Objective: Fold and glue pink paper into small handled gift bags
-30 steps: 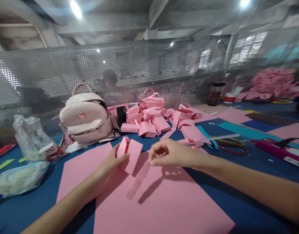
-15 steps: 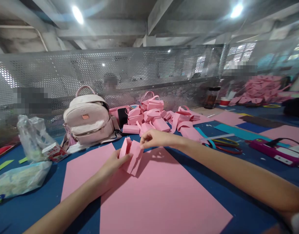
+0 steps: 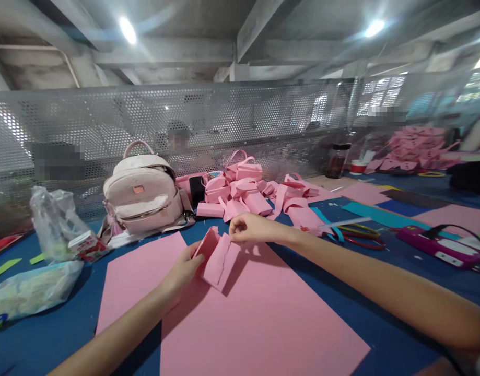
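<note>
A small folded pink paper piece (image 3: 220,260) is held up between both hands above large pink paper sheets (image 3: 259,318) on the blue table. My left hand (image 3: 182,271) grips its left edge, thumb on top. My right hand (image 3: 249,228) pinches its upper right corner with closed fingers. The piece tilts down to the right and shows a crease down its middle.
A pale pink backpack (image 3: 142,194) stands behind the sheets, beside a pile of folded pink paper bags (image 3: 252,192). Plastic bags (image 3: 47,230) lie at left. Scissors (image 3: 361,237) and a pink glue gun (image 3: 439,246) lie at right. A perforated metal screen (image 3: 224,120) closes the back.
My right hand came in from the right and took the top corner of the pink piece. The piece has since opened flatter and tilted.
</note>
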A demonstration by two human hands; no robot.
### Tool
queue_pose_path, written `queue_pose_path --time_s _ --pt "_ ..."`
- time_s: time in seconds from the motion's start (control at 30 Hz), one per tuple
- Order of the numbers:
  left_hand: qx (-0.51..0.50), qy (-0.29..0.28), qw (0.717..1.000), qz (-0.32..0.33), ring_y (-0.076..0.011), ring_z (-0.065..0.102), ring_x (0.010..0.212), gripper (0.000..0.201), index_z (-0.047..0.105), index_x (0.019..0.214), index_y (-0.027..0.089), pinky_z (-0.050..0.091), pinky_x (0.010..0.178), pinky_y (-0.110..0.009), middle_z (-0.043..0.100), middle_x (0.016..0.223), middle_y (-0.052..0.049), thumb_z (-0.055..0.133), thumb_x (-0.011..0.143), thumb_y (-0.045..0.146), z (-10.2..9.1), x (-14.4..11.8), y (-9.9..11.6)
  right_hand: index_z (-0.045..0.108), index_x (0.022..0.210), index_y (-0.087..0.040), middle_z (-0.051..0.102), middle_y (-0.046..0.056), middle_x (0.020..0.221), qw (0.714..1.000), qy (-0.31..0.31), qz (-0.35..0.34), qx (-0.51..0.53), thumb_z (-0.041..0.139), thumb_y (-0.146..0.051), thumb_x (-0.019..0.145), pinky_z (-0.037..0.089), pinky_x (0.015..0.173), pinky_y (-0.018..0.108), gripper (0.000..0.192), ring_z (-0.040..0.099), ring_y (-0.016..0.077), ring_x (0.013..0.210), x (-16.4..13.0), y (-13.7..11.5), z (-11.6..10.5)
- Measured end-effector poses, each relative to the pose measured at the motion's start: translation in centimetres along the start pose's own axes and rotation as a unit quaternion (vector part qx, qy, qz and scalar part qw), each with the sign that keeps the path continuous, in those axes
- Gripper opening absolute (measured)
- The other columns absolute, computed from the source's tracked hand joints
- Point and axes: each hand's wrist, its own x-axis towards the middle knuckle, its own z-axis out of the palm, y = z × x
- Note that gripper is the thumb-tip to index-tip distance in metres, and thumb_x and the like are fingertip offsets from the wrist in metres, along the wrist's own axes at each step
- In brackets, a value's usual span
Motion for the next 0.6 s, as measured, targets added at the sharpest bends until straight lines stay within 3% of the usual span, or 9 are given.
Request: queue_pose_path --time_s 0.13,0.3,0.47,0.6 --pt "-0.026 0.034 0.999 -0.006 -0.0310 0.062 0.123 0.048 0.064 0.125 0.021 0.048 0.103 -0.040 0.071 0.126 -0.007 0.063 0.078 0.032 -0.2 0.2 -0.5 0.068 0.073 -0.016 0.068 0.001 0.069 1.000 0.004 -0.005 0.009 0.065 -0.024 0.070 0.044 0.062 0.022 0.009 0.060 0.0149 0.068 -0.2 0.5 0.1" --pt "-0.051 0.066 0.996 -0.020 -0.0282 0.055 0.134 0.049 0.058 0.133 0.027 0.045 0.108 -0.040 0.061 0.143 -0.006 0.062 0.086 0.039 -0.6 0.4 -1.2 0.068 0.075 -0.016 0.066 -0.001 0.068 1.000 -0.001 0.005 0.017 0.066 -0.025 0.071 0.043 0.056 0.021 0.010 0.057 0.0125 0.061 -0.3 1.5 0.5" --pt "-0.074 0.069 0.995 -0.004 -0.0327 0.065 0.118 0.053 0.063 0.125 0.025 0.053 0.097 -0.045 0.073 0.122 -0.009 0.064 0.085 0.060 -0.3 0.4 -2.6 0.066 0.075 -0.017 0.064 -0.003 0.069 1.000 0.000 0.023 0.020 0.066 -0.022 0.070 0.043 0.051 0.019 0.007 0.057 0.0107 0.058 -0.8 2.0 1.0" --pt "-0.080 0.072 0.994 0.016 -0.0324 0.066 0.117 0.052 0.066 0.120 0.024 0.053 0.097 -0.046 0.074 0.117 -0.008 0.063 0.086 0.063 -0.3 0.5 -3.5 0.066 0.073 -0.017 0.063 -0.002 0.069 0.999 0.002 0.037 0.024 0.067 -0.022 0.070 0.043 0.049 0.017 0.006 0.056 0.0104 0.059 -1.1 2.2 0.9"
